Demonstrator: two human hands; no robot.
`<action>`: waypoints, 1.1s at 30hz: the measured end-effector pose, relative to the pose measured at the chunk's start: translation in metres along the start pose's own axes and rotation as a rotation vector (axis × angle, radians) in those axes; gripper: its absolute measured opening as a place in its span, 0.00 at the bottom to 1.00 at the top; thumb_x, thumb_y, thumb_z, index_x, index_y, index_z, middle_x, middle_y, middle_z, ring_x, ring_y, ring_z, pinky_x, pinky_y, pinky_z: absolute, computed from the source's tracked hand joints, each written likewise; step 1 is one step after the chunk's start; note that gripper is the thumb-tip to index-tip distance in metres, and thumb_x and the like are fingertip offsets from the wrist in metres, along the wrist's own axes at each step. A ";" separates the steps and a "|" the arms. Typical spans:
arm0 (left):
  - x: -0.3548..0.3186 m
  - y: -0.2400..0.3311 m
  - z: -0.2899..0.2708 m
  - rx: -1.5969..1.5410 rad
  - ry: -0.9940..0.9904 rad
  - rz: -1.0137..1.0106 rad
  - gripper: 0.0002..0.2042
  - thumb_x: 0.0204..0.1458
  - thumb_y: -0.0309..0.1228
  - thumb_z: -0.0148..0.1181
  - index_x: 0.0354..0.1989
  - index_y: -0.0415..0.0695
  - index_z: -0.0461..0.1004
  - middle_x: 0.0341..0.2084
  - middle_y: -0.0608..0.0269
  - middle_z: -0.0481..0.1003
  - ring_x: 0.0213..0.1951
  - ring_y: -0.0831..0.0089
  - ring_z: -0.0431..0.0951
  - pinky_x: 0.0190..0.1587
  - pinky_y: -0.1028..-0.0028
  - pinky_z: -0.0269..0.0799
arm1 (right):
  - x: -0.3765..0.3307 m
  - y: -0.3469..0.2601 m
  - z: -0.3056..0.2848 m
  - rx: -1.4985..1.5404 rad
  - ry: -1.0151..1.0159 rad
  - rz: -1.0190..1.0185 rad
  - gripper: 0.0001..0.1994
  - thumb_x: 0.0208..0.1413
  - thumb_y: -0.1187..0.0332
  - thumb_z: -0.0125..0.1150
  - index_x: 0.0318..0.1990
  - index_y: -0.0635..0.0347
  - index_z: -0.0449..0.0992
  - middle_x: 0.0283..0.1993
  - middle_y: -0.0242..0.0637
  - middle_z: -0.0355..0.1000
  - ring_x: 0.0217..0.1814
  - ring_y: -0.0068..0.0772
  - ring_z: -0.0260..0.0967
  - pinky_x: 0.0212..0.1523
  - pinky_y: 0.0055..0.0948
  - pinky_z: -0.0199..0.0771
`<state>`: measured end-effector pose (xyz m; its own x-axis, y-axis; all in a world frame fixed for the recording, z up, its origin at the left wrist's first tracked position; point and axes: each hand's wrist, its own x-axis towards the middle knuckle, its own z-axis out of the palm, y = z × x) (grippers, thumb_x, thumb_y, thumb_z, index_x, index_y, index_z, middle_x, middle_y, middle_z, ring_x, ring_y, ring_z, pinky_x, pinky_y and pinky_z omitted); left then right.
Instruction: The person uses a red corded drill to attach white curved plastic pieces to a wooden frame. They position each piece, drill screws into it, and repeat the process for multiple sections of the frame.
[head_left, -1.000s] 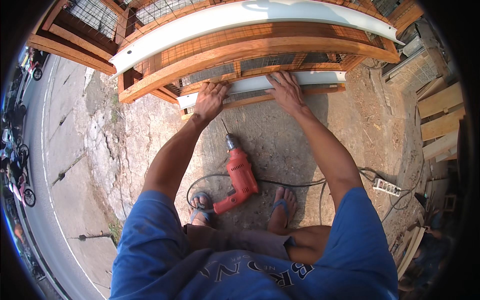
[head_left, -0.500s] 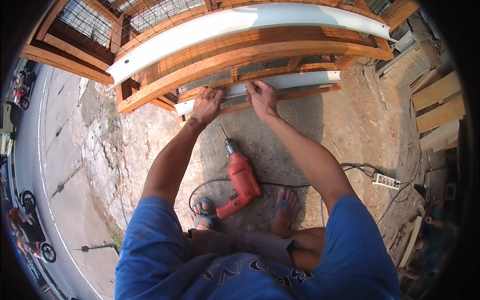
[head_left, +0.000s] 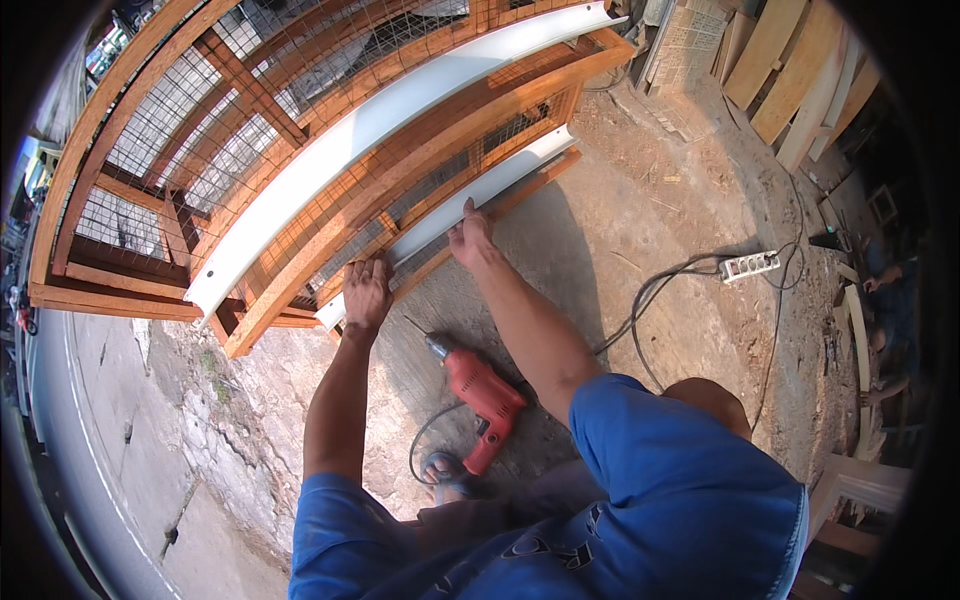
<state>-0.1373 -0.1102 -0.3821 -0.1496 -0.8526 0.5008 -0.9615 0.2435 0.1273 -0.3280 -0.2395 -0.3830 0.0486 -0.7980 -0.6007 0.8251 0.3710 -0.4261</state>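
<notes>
A long white trough [head_left: 480, 192] runs along the bottom of a brown wooden cage [head_left: 370, 215] with wire mesh. My left hand [head_left: 368, 293] grips its near left part, fingers curled over the edge. Further right, my right hand [head_left: 470, 238] holds the same trough, thumb on top; its other fingers are partly hidden beneath. Another white trough [head_left: 380, 115] is fixed higher on the cage front. Below my hands, a red electric drill [head_left: 483, 393] lies on the ground with a bit in its chuck, beside my sandalled foot [head_left: 440, 468].
A white power strip [head_left: 750, 265] lies to the right, with black cables [head_left: 640, 300] running over the concrete. Wooden planks [head_left: 790, 70] lean at the far right. Another person [head_left: 890, 300] is at the right edge. A road [head_left: 80, 450] passes on the left.
My view has swung to the right, so the cage now sits further left and tilted. Both hands stay on the lower trough; the right one has turned, its thumb now extended on top.
</notes>
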 end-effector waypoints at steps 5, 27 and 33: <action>-0.002 -0.002 0.000 -0.008 -0.052 -0.029 0.08 0.51 0.28 0.63 0.36 0.44 0.72 0.31 0.58 0.77 0.40 0.59 0.76 0.48 0.60 0.66 | 0.040 -0.046 -0.007 0.056 -0.018 -0.071 0.18 0.73 0.63 0.46 0.64 0.59 0.62 0.60 0.38 0.67 0.64 0.34 0.65 0.70 0.38 0.64; -0.001 -0.002 0.004 -0.039 -0.080 -0.125 0.17 0.41 0.22 0.64 0.43 0.44 0.74 0.32 0.59 0.80 0.42 0.61 0.77 0.50 0.63 0.66 | 0.028 -0.060 -0.034 -0.083 -0.238 -0.058 0.24 0.66 0.64 0.60 0.66 0.54 0.63 0.65 0.38 0.66 0.72 0.39 0.60 0.75 0.41 0.58; -0.003 -0.006 0.005 -0.044 -0.182 -0.135 0.17 0.37 0.23 0.66 0.38 0.45 0.72 0.34 0.57 0.79 0.43 0.60 0.77 0.51 0.62 0.66 | 0.029 -0.073 -0.029 -0.297 -0.137 -0.012 0.29 0.63 0.62 0.64 0.67 0.63 0.62 0.65 0.43 0.66 0.71 0.43 0.61 0.73 0.42 0.64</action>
<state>-0.1325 -0.1112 -0.3889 -0.0628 -0.9472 0.3144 -0.9652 0.1378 0.2224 -0.4028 -0.2762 -0.3892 0.1324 -0.8521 -0.5063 0.6270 0.4676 -0.6230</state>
